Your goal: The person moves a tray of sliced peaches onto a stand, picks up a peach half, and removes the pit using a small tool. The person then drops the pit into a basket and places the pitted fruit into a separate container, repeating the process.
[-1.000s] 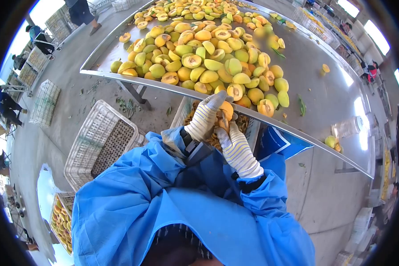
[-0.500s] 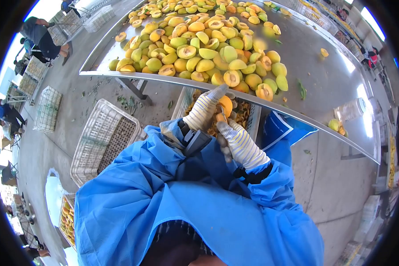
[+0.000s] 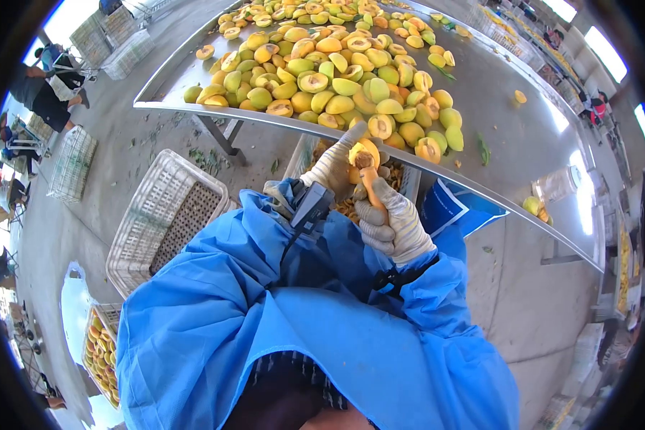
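Observation:
My left hand (image 3: 335, 166), in a striped glove, holds a cut yellow fruit half (image 3: 363, 153) just beyond the table edge. Gloved too, my right hand (image 3: 393, 223) is wrapped round the wooden handle of a small tool (image 3: 374, 192). The tool's upper end meets the inside of the fruit; its tip cannot be made out. Under both hands stands a crate (image 3: 411, 180) with orange-brown pieces, partly hidden by them. A pile of halved fruit (image 3: 315, 80) lies on the metal table (image 3: 480, 107) just ahead.
An empty white crate (image 3: 140, 226) stands on the floor at left, with a fruit-filled crate (image 3: 102, 351) nearer. A blue bag (image 3: 451, 208) hangs below the table edge. A clear container (image 3: 555, 185) lies on the table at right. People are at the far left.
The fruit half has turned to show its inside, and the tool handle is now visible in my right hand, which has moved slightly down. The view has shifted a little.

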`<state>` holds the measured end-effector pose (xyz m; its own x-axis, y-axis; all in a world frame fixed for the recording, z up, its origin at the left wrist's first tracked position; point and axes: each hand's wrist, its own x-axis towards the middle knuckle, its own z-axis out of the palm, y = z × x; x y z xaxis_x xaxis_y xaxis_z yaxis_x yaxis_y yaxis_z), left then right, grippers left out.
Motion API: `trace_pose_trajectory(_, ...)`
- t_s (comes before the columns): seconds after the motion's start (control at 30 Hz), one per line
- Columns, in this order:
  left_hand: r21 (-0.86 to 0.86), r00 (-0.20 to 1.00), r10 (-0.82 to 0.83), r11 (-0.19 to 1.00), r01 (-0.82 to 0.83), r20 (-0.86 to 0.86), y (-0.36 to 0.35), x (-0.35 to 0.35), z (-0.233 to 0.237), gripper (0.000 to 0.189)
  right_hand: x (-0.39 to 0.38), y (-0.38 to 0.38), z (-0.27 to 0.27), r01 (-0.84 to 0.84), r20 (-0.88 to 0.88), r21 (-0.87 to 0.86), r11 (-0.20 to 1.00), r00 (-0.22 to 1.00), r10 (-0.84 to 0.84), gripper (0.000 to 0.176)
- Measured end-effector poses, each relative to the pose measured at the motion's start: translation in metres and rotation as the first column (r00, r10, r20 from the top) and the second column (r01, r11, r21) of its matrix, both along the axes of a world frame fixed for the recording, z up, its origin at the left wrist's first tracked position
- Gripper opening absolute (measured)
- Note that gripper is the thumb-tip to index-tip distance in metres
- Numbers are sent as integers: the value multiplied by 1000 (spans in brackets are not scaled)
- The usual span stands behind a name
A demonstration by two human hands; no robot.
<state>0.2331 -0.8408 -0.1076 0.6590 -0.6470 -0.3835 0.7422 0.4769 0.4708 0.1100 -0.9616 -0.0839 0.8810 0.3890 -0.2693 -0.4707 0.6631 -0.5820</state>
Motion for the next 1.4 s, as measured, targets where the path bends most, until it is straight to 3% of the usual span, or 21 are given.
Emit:
trace_pose_trajectory(0.03, -12, 1000, -9, 1000, 9, 8, 2, -1, 1, 49, 1, 1, 3, 40, -16, -52, 998, 999, -41, 37)
trace_pose_trajectory(0.13, 152, 950, 209, 957, -247, 231, 7, 5, 7, 46, -1, 2, 8, 139, -21, -206, 969, 989, -147, 38)
trace_pose_trajectory(0.2, 119, 873, 273, 931, -346, 404, 33, 19, -1, 43, -3, -3, 17, 185, 6, -282, 941, 982, -191, 39)
trace_pose_trajectory(0.3, 109, 638, 436, 767, -633, 635, 93, 14, 27, 32, 5, -25, 1, 161, 152, -715, 680, 986, -74, 36)
trace_pose_trajectory(0.43, 396, 480, 195, 349, -849, 856, 218, 34, -7, 29, 17, -49, -30, 327, 370, -923, 205, 901, 228, 33)
trace_pose_trajectory(0.47, 467, 463, -318, -69, -881, 827, 243, 31, -9, 34, 18, -53, -39, 406, 405, -911, 73, 850, 336, 33)
trace_pose_trajectory(0.53, 359, 353, -364, -54, -932, 862, 249, 31, -14, 39, 17, -37, -12, 386, 370, -922, 25, 862, 347, 33)
trace_pose_trajectory(0.63, 392, 457, -66, 631, -670, 887, 183, 27, -7, 47, 26, -31, -24, 456, 449, -887, 74, 814, 368, 34)
trace_pose_trajectory(0.7, 460, 448, -245, 751, -473, 860, 117, -7, 32, 51, 27, -28, -24, 382, 420, -907, 178, 853, 309, 34)
trace_pose_trajectory(0.73, 465, 203, -422, 740, -485, 884, 99, -1, 26, 54, 28, -28, -25, 347, 403, -909, 230, 871, 280, 34)
trace_pose_trajectory(0.77, 510, 89, -542, 704, -494, 835, 81, 3, 20, 54, 29, -29, -32, 438, 482, -876, 203, 823, 300, 32)
trace_pose_trajectory(0.8, 571, 88, -611, 666, -480, 787, 64, -3, 24, 50, 30, -31, -45, 526, 553, -832, 176, 769, 321, 31)
trace_pose_trajectory(0.83, 491, 21, -545, 736, -466, 838, 51, 0, 9, 47, 29, -33, -49, 608, 617, -780, 150, 707, 346, 30)
trace_pose_trajectory(0.9, 396, -34, -464, 791, -466, 885, 35, 5, -7, 40, 23, -36, -37, 327, 426, -850, 413, 888, 175, 27)
trace_pose_trajectory(0.97, 383, -10, -450, 771, -508, 893, 28, 3, -8, 32, 16, -31, -15, 71, 126, -722, 689, 992, 30, 24)
trace_pose_trajectory(1.07, 463, -47, -625, 625, -629, 779, 18, -1, 1, 21, 11, -21, -12, 129, 1, -517, 846, 989, -150, 23)
trace_pose_trajectory(1.2, 503, 57, -663, 507, -700, 746, 12, -6, 15, 17, 16, -15, -19, 373, 201, -632, 680, 926, -321, 18)
trace_pose_trajectory(1.23, 419, 27, -618, 499, -758, 786, 13, 7, 2, 21, 18, -15, -18, 429, 253, -621, 656, 902, -351, 18)
trace_pose_trajectory(1.33, 494, 15, -622, 605, -624, 783, 24, 16, -2, 24, 16, -31, -7, 452, 187, -559, 695, 885, -426, 19)
trace_pose_trajectory(1.37, 368, -140, -653, 576, -730, 744, 26, 14, -3, 20, 16, -37, -12, 459, 202, -552, 696, 884, -422, 21)
trace_pose_trajectory(1.4, 405, -30, -572, 615, -677, 819, 27, 30, -16, 19, 15, -38, -12, 461, 221, -551, 695, 884, -411, 22)
